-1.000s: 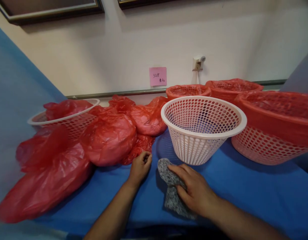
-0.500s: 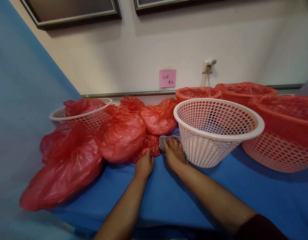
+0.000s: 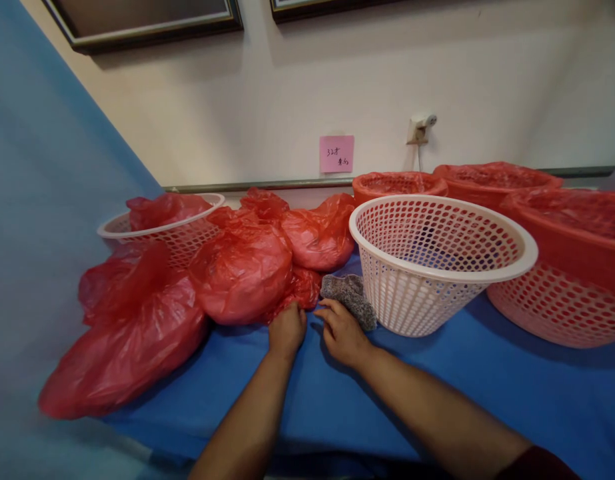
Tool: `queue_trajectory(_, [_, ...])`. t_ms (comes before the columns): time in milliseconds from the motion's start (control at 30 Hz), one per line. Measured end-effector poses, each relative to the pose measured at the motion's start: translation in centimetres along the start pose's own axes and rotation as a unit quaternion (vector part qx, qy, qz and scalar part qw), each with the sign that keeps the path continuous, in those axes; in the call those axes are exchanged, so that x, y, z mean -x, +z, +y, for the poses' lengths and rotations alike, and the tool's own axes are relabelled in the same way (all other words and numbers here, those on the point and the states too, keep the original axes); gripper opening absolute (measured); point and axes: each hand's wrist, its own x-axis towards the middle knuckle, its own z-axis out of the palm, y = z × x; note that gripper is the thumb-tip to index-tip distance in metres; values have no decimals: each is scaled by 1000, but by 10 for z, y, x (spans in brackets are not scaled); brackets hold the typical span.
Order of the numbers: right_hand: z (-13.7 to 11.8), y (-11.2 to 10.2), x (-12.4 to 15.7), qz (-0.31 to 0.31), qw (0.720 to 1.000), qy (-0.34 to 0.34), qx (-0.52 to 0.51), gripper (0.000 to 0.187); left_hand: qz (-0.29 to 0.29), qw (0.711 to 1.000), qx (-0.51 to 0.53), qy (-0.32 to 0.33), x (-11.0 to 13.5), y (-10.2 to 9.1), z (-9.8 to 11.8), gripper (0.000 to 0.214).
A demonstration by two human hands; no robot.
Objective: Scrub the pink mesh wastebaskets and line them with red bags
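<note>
My left hand [image 3: 286, 329] is curled at the edge of a heap of red plastic bags [image 3: 242, 267] on the blue table cover [image 3: 387, 387], its fingers pinching a corner of red film. My right hand [image 3: 341, 329] lies just right of it, fingers bent, tips close to that same red corner and touching the near edge of a grey speckled cloth [image 3: 351, 298]. The cloth rests against the foot of an empty white perforated basket [image 3: 440, 263].
A white basket [image 3: 162, 227] with a red bag inside stands at the back left. Three baskets lined with red bags [image 3: 562, 260] crowd the right and back. A pink note [image 3: 336, 154] and a wall socket [image 3: 420, 127] are on the wall behind.
My right hand pushed the grey cloth away up to the white basket, then drew back off it toward the red bag's corner. My left hand stayed at the bag's edge.
</note>
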Motion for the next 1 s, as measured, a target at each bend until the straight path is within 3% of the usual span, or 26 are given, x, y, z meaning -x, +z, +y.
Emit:
queue_trajectory(133, [16,6,-1,13,999,50,-16,62,9,994,88,70,7,-1,4,17])
queue_trajectory(267, [18,6,-1,-3,998,47,-37,80,-7,971,172,167,22,3,11,14])
queue_trajectory(333, [16,6,0,-22,997,49,-53,77,-12,958,201,206,31,5,15,15])
queue_trajectory(433, [13,5,0,-36,996,60,-63,45,6,943,233,236,39,5,15,18])
queue_trajectory(500, [11,3,-1,-23,996,58,-66,26,61,943,245,218,38,1,12,21])
queue_trajectory(633, [2,-6,-5,43,994,53,-86,26,238,935,229,129,23,-7,1,38])
queue_trajectory(700, [-2,-11,-8,85,990,55,-102,24,297,929,206,83,15,-7,-4,45])
queue_trajectory(833, [-8,-23,-6,147,978,61,-136,31,299,931,207,36,6,-1,-11,49])
queue_trajectory(1000, [-20,-50,20,165,971,51,-164,40,283,933,223,18,2,7,-14,48])
